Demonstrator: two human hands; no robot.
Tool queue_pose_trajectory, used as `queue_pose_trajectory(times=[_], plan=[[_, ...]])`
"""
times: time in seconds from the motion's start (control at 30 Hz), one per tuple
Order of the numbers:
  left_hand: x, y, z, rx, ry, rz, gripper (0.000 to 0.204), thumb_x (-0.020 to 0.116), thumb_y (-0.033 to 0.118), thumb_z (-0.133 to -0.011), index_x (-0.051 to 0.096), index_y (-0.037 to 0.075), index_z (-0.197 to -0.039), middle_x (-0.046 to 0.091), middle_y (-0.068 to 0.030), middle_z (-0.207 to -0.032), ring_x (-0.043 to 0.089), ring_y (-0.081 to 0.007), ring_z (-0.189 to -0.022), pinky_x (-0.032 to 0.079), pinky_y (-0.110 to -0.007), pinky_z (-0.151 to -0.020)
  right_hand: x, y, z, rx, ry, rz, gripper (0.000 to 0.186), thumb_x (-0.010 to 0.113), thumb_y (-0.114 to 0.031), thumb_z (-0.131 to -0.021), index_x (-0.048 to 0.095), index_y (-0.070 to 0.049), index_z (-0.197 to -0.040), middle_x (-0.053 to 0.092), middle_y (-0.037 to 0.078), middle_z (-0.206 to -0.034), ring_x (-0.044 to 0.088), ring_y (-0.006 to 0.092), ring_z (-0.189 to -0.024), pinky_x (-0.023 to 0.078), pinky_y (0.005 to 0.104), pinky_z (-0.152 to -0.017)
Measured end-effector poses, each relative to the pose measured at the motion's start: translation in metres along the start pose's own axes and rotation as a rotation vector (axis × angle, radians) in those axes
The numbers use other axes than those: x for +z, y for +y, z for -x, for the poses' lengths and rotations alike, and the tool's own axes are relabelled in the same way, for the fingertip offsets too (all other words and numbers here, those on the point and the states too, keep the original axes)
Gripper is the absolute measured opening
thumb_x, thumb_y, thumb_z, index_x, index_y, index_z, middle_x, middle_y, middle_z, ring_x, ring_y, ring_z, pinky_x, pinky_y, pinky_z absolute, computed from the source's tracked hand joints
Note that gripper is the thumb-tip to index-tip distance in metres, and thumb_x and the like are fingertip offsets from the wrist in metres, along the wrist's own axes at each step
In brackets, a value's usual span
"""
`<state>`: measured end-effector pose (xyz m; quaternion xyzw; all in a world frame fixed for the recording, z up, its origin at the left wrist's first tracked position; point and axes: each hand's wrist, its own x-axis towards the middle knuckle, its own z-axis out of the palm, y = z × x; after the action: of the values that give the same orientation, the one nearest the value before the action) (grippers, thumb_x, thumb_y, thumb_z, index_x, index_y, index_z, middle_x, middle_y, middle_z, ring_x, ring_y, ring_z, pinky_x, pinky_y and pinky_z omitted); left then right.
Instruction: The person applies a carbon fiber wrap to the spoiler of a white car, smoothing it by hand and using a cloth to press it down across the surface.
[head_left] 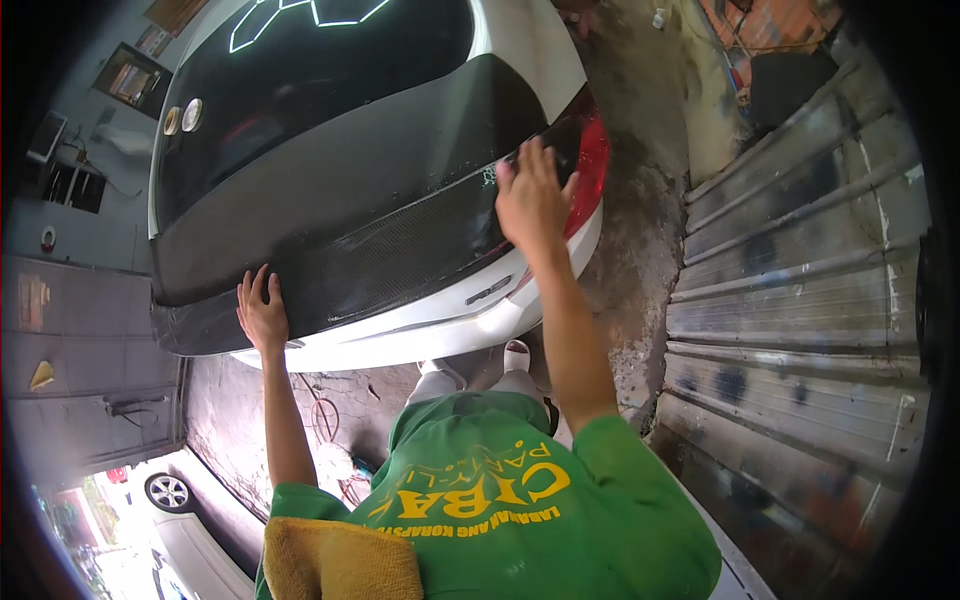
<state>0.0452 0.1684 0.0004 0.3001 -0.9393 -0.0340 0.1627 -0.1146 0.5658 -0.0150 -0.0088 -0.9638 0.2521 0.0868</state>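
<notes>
Fingers (538,165) are spread wide; left hand (264,320) rests on black covering (390,235) of white car (430,330), right hand (535,208) is over it.

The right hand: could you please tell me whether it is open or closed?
Open: the right hand has its fingers spread over the dark panel.

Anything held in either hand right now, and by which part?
Nothing seems held: the left hand and right hand are both open, palms toward the black covering.

1 head-worn fisheye, looking down, close
</notes>
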Motion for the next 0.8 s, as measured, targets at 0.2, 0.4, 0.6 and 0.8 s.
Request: queue_pose_trajectory(times=[0.2, 0.4, 0.6, 0.8], plan=[[0.001, 0.023, -0.009, 0.043, 0.031, 0.042, 0.042, 0.052, 0.048, -0.096, 0.062, 0.027, -0.131, 0.047, -0.0059, -0.148, 0.035, -0.0265, -0.142, 0.023, -0.048, -0.117, -0.021, 0.061, -0.06, 0.083, 0.03, 0.062, 0.059, 0.032, -0.043, -0.104, 0.042, -0.001, -0.144, 0.036, 0.014, -0.154, 0.034, 0.0294, -0.143, 0.024, 0.0661, -0.111], [-0.002, 0.013, 0.002, -0.009, 0.003, 0.056, 0.045, 0.051, 0.051, -0.095, 0.061, 0.027, -0.132, 0.045, -0.0053, -0.15, 0.033, -0.0256, -0.144, 0.021, -0.047, -0.118, -0.001, -0.056, 0.087, -0.378, 0.034, 0.026, 0.059, 0.048, -0.046, -0.097, 0.051, -0.003, -0.137, 0.042, 0.013, -0.15, 0.036, 0.0268, -0.142, 0.012, 0.0676, -0.113], [-0.006, 0.022, 0.003, -0.016, 0.033, 0.05, 0.044, 0.053, 0.049, -0.094, 0.062, 0.026, -0.131, 0.045, -0.0065, -0.15, 0.033, -0.0266, -0.143, 0.022, -0.047, -0.117, 0.003, -0.034, 0.049, -0.514, 0.152, 0.2, 0.06, 0.051, -0.047, -0.095, 0.056, 0.001, -0.131, 0.049, 0.017, -0.142, 0.043, 0.0316, -0.134, 0.016, 0.0697, -0.11], [0.008, 0.033, 0.003, 0.037, 0.202, 0.086, 0.041, 0.058, 0.046, -0.092, 0.067, 0.02, -0.121, 0.052, -0.0117, -0.14, 0.043, -0.0322, -0.134, 0.03, -0.051, -0.112, 0.056, -0.166, 0.137, -0.756, -0.014, -0.045, 0.062, 0.056, -0.047, -0.092, 0.055, 0.0, -0.132, 0.044, 0.015, -0.148, 0.038, 0.0317, -0.138, 0.016, 0.0674, -0.112]])
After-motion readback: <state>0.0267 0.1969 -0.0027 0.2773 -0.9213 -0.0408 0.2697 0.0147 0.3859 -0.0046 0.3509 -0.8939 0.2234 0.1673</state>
